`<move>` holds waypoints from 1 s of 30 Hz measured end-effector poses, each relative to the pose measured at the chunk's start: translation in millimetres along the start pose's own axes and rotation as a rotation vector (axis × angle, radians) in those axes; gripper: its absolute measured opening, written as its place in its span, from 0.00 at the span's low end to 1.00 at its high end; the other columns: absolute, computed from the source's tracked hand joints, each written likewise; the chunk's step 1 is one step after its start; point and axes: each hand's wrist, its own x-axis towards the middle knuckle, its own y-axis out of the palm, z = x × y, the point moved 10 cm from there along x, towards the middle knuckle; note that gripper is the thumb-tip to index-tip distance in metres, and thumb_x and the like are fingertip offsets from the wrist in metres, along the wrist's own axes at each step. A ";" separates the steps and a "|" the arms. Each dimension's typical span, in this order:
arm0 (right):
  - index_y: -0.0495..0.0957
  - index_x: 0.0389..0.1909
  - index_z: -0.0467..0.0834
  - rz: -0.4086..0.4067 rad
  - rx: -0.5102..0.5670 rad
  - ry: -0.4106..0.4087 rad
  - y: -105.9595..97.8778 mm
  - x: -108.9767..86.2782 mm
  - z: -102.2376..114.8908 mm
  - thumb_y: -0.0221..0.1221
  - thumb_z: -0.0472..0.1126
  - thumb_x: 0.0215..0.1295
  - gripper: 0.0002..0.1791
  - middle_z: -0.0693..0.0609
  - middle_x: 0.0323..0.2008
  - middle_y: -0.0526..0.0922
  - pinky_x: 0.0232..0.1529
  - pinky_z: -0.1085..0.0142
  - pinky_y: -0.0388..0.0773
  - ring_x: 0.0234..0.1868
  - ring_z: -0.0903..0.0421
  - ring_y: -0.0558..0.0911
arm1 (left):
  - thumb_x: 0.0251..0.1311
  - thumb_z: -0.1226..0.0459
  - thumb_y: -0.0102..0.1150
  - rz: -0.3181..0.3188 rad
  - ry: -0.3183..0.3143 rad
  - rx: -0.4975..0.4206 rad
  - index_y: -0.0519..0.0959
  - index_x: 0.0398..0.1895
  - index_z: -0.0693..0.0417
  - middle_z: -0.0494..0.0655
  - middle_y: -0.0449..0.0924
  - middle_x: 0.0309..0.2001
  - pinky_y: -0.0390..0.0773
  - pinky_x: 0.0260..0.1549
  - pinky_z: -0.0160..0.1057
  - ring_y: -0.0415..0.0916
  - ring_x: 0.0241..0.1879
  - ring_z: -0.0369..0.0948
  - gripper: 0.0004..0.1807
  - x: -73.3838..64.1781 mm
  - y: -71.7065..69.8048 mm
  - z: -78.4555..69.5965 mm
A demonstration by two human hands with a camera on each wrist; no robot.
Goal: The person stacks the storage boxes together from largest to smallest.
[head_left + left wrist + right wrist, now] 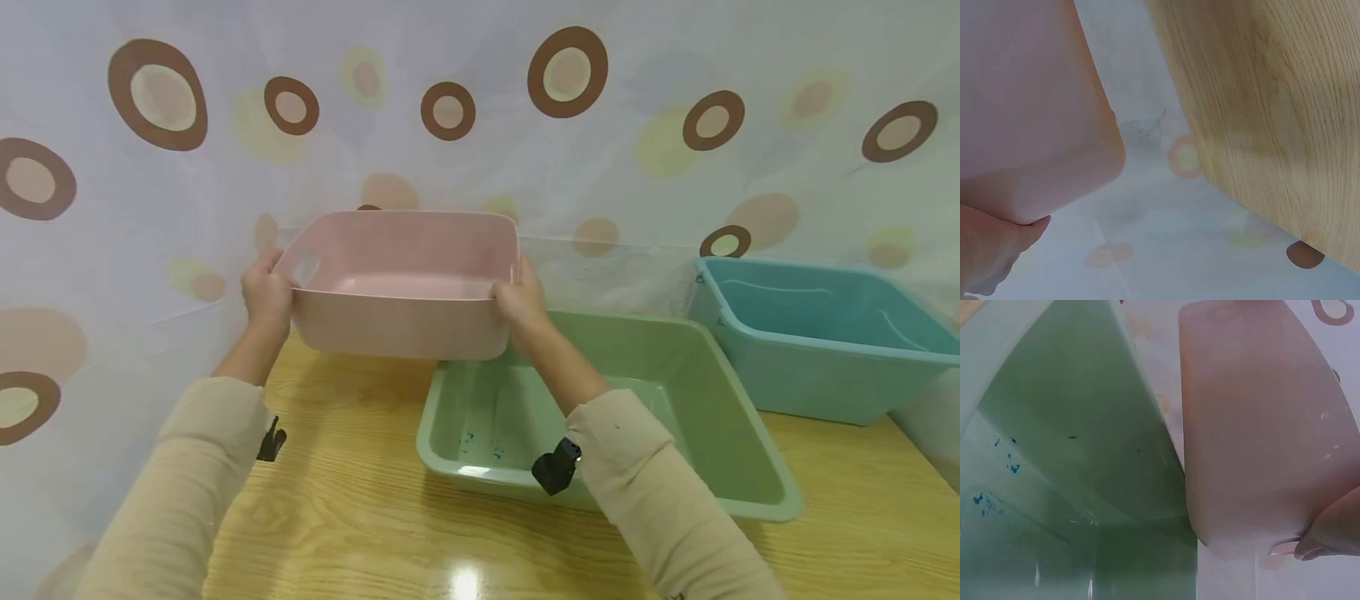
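Both hands hold a pink plastic bin [405, 321] up off the table, over its back left part. My left hand [267, 292] grips the bin's left end beside a handle cutout. At the opposite end my right hand [521, 296] grips the rim. The underside and wall of the pink bin [1029, 112] fill much of the left wrist view, with the left hand [997, 247] at its corner. In the right wrist view the right hand [1335, 528] holds the bin's end. Below and to the right stands a green basin [675, 358], partly overlapped by the pink bin and right arm.
A blue bin [795, 367] stands at the right, against the green basin's side. Blue specks mark the basin's floor. The wooden table [345, 500] meets a patterned sheet [480, 175] at the back and left. A black wrist camera [557, 467] hangs over the basin's front rim.
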 end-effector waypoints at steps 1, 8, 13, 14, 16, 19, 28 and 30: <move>0.50 0.71 0.42 0.001 0.004 0.003 -1.9 0.3 -0.8 0.42 0.22 0.46 0.44 0.45 0.70 0.57 0.67 0.56 0.59 0.70 0.49 0.57 | 0.54 0.78 0.34 0.003 -0.001 0.006 0.64 0.65 0.63 0.51 0.64 0.66 0.66 0.27 0.18 0.64 0.59 0.41 0.31 -0.9 1.5 -0.6; 0.54 0.68 0.41 0.006 0.029 0.017 -16.2 -1.1 -6.4 0.41 0.22 0.48 0.40 0.43 0.68 0.60 0.66 0.53 0.60 0.68 0.46 0.60 | 0.54 0.78 0.35 0.025 0.038 0.032 0.64 0.64 0.66 0.55 0.65 0.65 0.70 0.55 0.28 0.62 0.63 0.41 0.29 -8.8 13.6 -9.2; 0.54 0.68 0.39 0.012 0.059 0.007 -26.7 -0.7 -7.4 0.40 0.21 0.47 0.41 0.41 0.67 0.60 0.65 0.54 0.60 0.66 0.46 0.61 | 0.53 0.78 0.37 0.043 0.048 0.028 0.64 0.64 0.66 0.55 0.63 0.66 0.59 0.66 0.36 0.59 0.66 0.41 0.30 -15.9 21.7 -11.2; 0.55 0.68 0.39 0.011 0.066 0.002 -28.6 -0.6 -6.7 0.40 0.21 0.46 0.41 0.41 0.67 0.61 0.64 0.54 0.61 0.66 0.45 0.61 | 0.51 0.78 0.38 0.045 0.047 0.034 0.63 0.64 0.65 0.55 0.62 0.66 0.57 0.67 0.35 0.57 0.67 0.41 0.31 -16.9 22.9 -11.4; 0.54 0.68 0.38 0.013 0.072 -0.005 -31.9 -0.8 -5.3 0.40 0.20 0.46 0.41 0.41 0.67 0.61 0.64 0.55 0.60 0.65 0.45 0.61 | 0.49 0.78 0.38 0.058 0.042 0.046 0.59 0.66 0.64 0.54 0.58 0.68 0.54 0.68 0.35 0.53 0.69 0.42 0.34 -18.9 25.6 -11.9; 0.54 0.68 0.38 0.018 0.073 -0.005 -36.1 -1.0 -4.2 0.40 0.21 0.46 0.41 0.41 0.67 0.60 0.66 0.55 0.59 0.66 0.46 0.61 | 0.47 0.78 0.39 0.072 0.036 0.061 0.57 0.67 0.64 0.54 0.56 0.69 0.52 0.69 0.35 0.49 0.71 0.43 0.37 -20.9 29.3 -12.9; 0.50 0.70 0.38 0.034 0.059 -0.010 -44.7 -2.5 -3.0 0.39 0.21 0.47 0.42 0.42 0.69 0.56 0.67 0.56 0.58 0.68 0.48 0.58 | 0.44 0.78 0.40 0.101 0.027 0.029 0.58 0.67 0.62 0.52 0.57 0.69 0.52 0.69 0.35 0.49 0.71 0.42 0.38 -25.5 38.5 -13.2; 0.50 0.70 0.37 0.035 0.055 -0.011 -46.7 -3.1 -2.9 0.39 0.21 0.47 0.42 0.42 0.70 0.56 0.66 0.56 0.57 0.68 0.47 0.57 | 0.44 0.78 0.40 0.109 0.029 0.030 0.58 0.68 0.62 0.52 0.57 0.69 0.52 0.69 0.35 0.49 0.71 0.41 0.38 -26.6 40.0 -13.6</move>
